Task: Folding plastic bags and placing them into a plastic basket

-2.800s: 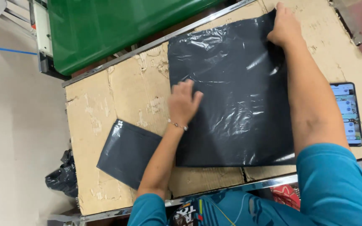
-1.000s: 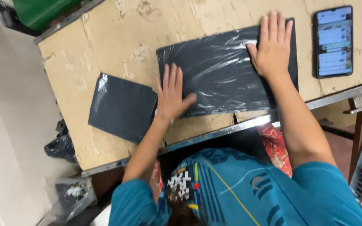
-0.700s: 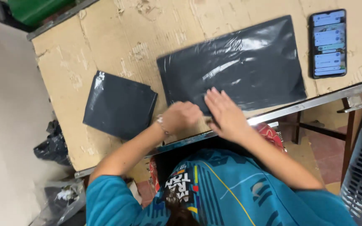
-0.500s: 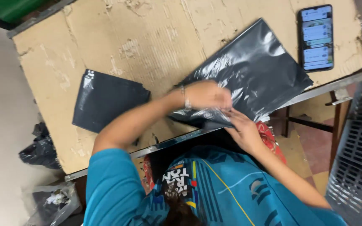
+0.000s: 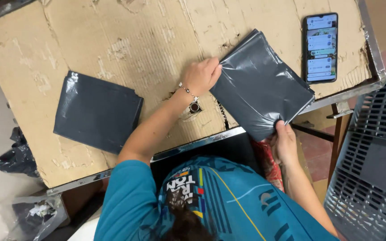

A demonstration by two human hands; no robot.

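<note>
Left hand (image 5: 200, 76): grip pinching top corner of the folded dark grey plastic bag (image 5: 260, 85).
Right hand (image 5: 284, 143): grip clasping its bottom edge.

A folded dark grey plastic bag (image 5: 261, 85), thin, creased and slightly glossy, is seen beside a matching folded plastic stack (image 5: 97, 110). The tabletop is covered by rough, torn, matt brown corrugated cardboard (image 5: 126, 40), edged by a dull metal frame (image 5: 193, 146). A glossy glass-faced black phone (image 5: 320, 47) is noted.
</note>
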